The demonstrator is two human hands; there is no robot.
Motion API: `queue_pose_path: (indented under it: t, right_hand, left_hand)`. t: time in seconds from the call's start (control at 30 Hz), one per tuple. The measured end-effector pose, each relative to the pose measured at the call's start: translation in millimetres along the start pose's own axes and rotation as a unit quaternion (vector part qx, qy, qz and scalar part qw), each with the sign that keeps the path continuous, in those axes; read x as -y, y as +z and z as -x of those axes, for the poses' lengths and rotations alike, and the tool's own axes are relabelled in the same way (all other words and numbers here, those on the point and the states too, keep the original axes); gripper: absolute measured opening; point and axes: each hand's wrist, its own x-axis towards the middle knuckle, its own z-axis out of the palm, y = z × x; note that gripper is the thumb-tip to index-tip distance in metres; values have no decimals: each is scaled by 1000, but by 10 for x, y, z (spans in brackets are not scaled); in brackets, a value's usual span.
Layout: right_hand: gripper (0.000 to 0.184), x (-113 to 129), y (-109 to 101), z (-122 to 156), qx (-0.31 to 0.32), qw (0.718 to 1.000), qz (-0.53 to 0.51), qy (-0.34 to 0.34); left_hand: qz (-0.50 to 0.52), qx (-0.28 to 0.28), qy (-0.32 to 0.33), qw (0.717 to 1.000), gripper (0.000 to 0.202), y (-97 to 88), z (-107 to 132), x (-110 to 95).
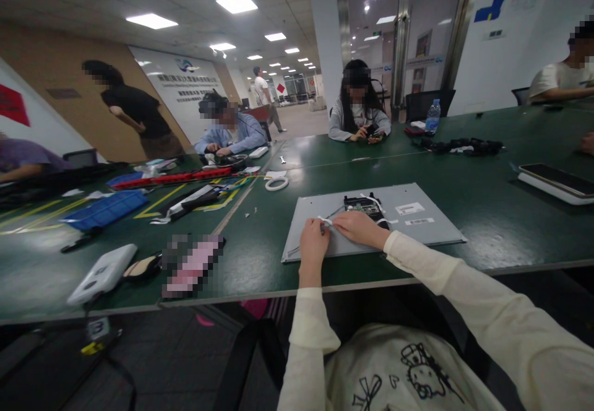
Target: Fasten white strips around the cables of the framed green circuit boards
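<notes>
In front of me a flat grey panel (320,207) lies on the green table, with a black-framed circuit board (366,207) and white labels on its back. Thin white strips cross the board's edges. Both my hands are over the panel's left half. My left hand (314,242) is closed, its fingertips pinching one end of a small white strip (325,220). From the right, my right hand (361,228) pinches the same strip, its fingers partly hiding the board's near edge. A dark cable (335,211) runs from the board towards my left hand.
A tape roll (276,184), a blue tray (104,210), a white device (102,273) and a pink phone-like item (197,265) lie to the left. A water bottle (432,117), black cables (464,145) and a phone on a white box (557,183) are on the right. Several people sit around.
</notes>
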Motion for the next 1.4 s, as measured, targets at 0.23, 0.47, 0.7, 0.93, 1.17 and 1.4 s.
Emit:
queue_pose_path:
  t: [0.23, 0.47, 0.7, 0.93, 1.17, 1.4]
  right_hand:
    - [29, -23, -27, -95, -125, 990, 24, 64]
    - [26, 30, 53, -105, -1, 999, 51, -15]
    - [26, 120, 40, -83, 76, 995, 42, -46]
    - [27, 129, -4, -80, 96, 993, 59, -48]
    - [27, 119, 48, -80, 99, 994, 29, -41]
    - [28, 87, 10, -29, 80, 995, -17, -56]
  left_hand:
    - [-5, -4, -2, 1000, 13, 28, -2, 17]
    - [-8, 4, -5, 1000, 12, 3, -15, -8]
    - [-6, -8, -23, 1000, 26, -21, 16, -55]
    - [-12, 0, -14, 1000, 25, -33, 33, -69]
    - [-25, -3, 3, 1000, 43, -34, 43, -64]
    - [-87, 57, 12, 995, 39, -17, 77, -86]
